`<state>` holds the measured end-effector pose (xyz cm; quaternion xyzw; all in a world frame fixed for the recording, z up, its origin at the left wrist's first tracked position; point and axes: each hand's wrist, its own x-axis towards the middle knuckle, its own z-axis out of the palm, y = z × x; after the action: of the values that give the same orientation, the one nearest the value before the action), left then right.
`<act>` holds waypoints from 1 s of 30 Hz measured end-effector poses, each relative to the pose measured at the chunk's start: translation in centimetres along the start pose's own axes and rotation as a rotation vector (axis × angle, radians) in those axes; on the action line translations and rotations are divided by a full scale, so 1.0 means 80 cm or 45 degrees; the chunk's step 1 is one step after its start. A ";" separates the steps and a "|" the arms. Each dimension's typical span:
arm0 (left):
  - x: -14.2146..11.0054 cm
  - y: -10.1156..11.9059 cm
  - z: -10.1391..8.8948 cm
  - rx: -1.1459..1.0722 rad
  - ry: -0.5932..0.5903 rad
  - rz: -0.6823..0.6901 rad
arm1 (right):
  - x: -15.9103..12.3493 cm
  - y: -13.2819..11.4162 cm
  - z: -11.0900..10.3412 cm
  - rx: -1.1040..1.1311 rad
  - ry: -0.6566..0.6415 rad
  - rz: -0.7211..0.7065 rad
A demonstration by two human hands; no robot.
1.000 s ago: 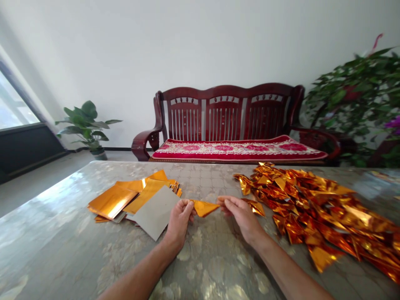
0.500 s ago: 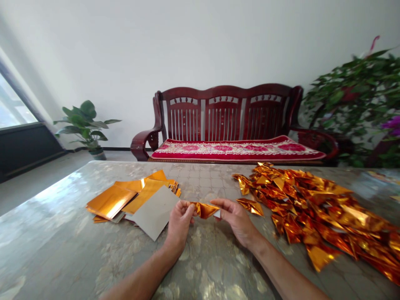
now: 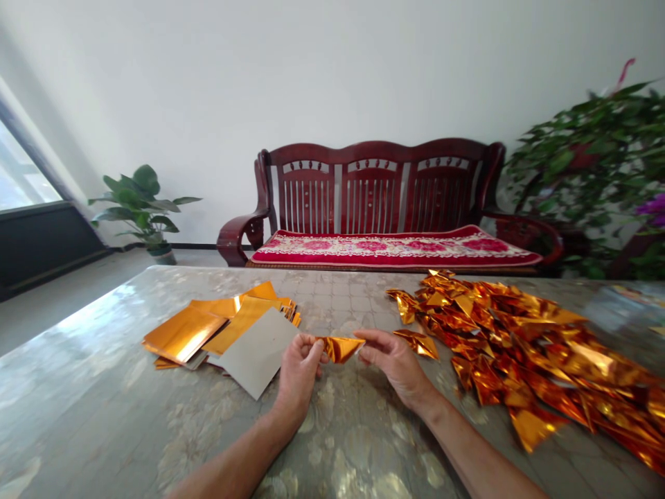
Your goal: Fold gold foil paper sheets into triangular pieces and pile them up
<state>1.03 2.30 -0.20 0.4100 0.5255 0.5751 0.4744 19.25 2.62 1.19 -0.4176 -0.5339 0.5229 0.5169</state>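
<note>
Between my two hands is a small folded piece of gold foil paper [image 3: 341, 349], shiny and creased to a point on the right. My left hand [image 3: 300, 367] pinches its left end between thumb and fingers. At the other end, the curled fingertips of my right hand [image 3: 391, 360] close on the pointed tip, where a sliver of white shows. Left of my hands lies a loose stack of square foil sheets [image 3: 190, 331], with a grey-backed sheet [image 3: 261, 353] on top beside my left wrist. One folded foil piece [image 3: 418, 344] rests just beyond my right hand.
A large heap of folded gold foil pieces [image 3: 519, 339] spreads over the right of the patterned table [image 3: 129, 416]. Clear plastic [image 3: 618, 308] lies behind the heap. Past the table stand a dark red wooden bench [image 3: 371, 187] and potted plants [image 3: 148, 201].
My right fingers have come onto the foil's right end. The piece has gone from a flat triangle to a fuller folded shape, and the white part at its tip now shows less.
</note>
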 end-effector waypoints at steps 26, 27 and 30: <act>0.003 0.004 -0.023 0.508 -0.348 0.700 | -0.006 0.003 -0.010 -0.576 0.140 -0.461; 0.004 0.006 -0.025 0.571 -0.414 0.757 | -0.006 0.001 -0.012 -0.626 0.108 -0.502; 0.008 0.010 -0.032 0.702 -0.556 0.859 | -0.005 0.000 -0.016 -0.720 0.019 -0.577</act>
<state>-1.64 2.36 0.28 0.7789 0.3843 0.4366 0.2344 20.58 2.41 1.06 -0.4190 -0.7325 0.2236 0.4878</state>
